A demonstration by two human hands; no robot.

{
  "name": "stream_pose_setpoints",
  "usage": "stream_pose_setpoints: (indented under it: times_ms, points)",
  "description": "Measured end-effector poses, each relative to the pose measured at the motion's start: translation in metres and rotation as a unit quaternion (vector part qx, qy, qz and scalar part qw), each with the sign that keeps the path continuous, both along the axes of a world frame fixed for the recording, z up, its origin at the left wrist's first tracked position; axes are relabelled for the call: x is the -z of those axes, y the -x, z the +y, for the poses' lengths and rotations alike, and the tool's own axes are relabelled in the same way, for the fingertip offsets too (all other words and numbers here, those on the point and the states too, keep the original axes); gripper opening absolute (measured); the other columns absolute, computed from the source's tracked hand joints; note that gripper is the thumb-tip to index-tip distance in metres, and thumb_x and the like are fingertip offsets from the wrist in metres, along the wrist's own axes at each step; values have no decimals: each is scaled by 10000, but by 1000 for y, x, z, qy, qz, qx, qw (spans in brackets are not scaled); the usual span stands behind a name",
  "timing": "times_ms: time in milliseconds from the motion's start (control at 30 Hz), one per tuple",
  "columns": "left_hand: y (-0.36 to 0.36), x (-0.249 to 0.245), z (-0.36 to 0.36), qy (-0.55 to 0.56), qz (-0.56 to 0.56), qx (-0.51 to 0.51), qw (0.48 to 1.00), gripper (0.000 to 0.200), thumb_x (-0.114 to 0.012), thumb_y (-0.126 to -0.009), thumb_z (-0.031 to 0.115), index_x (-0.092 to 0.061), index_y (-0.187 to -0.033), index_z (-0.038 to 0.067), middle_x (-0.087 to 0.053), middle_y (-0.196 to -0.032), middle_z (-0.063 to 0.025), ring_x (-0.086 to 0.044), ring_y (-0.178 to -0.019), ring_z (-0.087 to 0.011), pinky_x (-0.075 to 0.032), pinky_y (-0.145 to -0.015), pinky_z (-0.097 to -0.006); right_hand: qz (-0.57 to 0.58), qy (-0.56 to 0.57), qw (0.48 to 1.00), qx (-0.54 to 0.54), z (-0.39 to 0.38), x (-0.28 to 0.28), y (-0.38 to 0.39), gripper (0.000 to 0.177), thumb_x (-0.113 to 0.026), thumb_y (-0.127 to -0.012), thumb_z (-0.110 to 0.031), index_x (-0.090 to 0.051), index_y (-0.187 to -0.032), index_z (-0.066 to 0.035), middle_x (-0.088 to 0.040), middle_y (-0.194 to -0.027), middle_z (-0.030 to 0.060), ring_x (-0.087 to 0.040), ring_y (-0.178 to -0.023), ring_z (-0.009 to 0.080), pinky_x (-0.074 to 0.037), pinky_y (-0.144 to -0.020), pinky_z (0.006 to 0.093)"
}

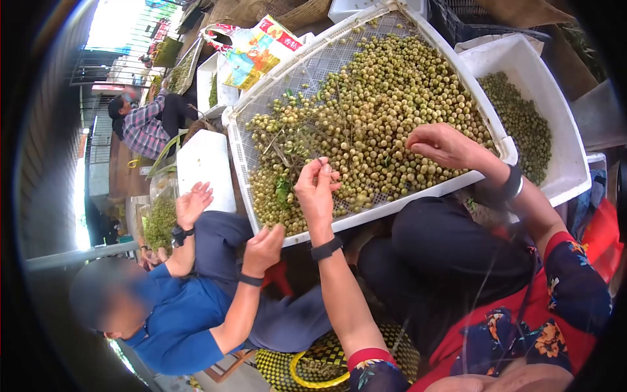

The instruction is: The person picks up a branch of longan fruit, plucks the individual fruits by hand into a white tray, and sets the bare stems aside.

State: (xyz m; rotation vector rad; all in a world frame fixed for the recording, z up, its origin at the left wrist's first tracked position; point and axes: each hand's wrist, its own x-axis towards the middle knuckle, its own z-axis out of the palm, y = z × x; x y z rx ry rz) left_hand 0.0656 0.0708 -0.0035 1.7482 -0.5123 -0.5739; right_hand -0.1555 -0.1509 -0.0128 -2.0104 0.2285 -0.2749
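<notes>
A large white mesh tray holds many round green-brown fruits, with thin twigs and a few green leaves among them at its left part. My left hand is raised over the tray's near edge, thumb and fingertips pinched together; what they hold, if anything, is too small to name. Over the right part of the fruits is my right hand, its fingers curled and pressed together, with nothing clearly visible in them.
At the right stands a white box of smaller green fruits. A co-worker in a blue shirt sits at the left, hands near the tray's edge. Another person in plaid sits farther back. A printed bag lies behind the tray.
</notes>
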Motion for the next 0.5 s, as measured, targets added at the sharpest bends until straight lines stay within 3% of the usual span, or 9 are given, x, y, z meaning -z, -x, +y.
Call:
stream_pose_setpoints:
  times_ms: [67,133,167,267,367,400,467,500]
  points:
    - [3,-18,5,12,45,-14,999,196,-595,-973,116,-605,-1150,33,-640,-891,-36,-678,-767,-145,-561,-575,-243,-14,-61,998,-8,8,-2,-17,169,-554,-968,-140,-642,-998,1,-676,-840,87,-637,-755,188,-500,-684,341]
    - [8,-33,7,70,113,-15,991,210,-599,-974,133,-582,-1166,50,-634,-920,-41,-688,-781,-165,-562,-577,-250,-3,-223,972,-77,12,12,-36,222,-546,-998,-191,-637,-1025,10,-682,-909,54,-633,-806,154,-507,-714,303]
    - [13,-43,4,62,119,-17,991,209,-590,-981,146,-564,-1172,68,-625,-936,-46,-693,-787,-186,-564,-582,-259,-27,-318,944,-84,19,16,-42,326,-513,-1024,-298,-628,-1117,-8,-665,-1005,42,-614,-909,141,-500,-798,286]
    - [22,-57,-5,93,163,-13,982,198,-577,-988,155,-560,-1170,76,-615,-932,-42,-692,-781,-196,-563,-577,-265,14,-398,912,-95,36,5,-52,446,-466,-1026,-423,-583,-1247,-54,-620,-1130,45,-584,-1011,140,-479,-886,299]
    - [32,-64,-22,103,154,-5,983,200,-563,-996,162,-545,-1179,83,-610,-938,-49,-689,-831,-209,-568,-602,-269,33,-556,810,-184,50,13,-63,567,-398,-1008,-548,-517,-1332,-98,-556,-1257,33,-569,-1065,163,-483,-910,339]
    - [34,-65,-27,112,152,-8,982,200,-560,-998,162,-542,-1181,85,-610,-943,-52,-689,-855,-214,-572,-614,-273,31,-557,810,-182,51,12,-63,567,-398,-1008,-548,-517,-1332,-98,-556,-1257,33,-569,-1065,163,-483,-910,339]
    - [36,-62,-38,137,147,-1,979,206,-562,-997,166,-535,-1186,89,-616,-963,-58,-685,-879,-223,-575,-639,-280,18,-659,721,-212,52,5,-61,570,-382,-1008,-556,-510,-1320,-96,-566,-1250,46,-576,-1074,174,-496,-901,358]
    - [37,-62,-44,172,146,-20,974,208,-564,-996,168,-535,-1186,88,-620,-975,-62,-684,-881,-228,-576,-647,-282,2,-697,684,-215,50,-6,-55,481,-468,-1011,-460,-495,-1312,-85,-599,-1201,68,-627,-977,165,-536,-810,326]
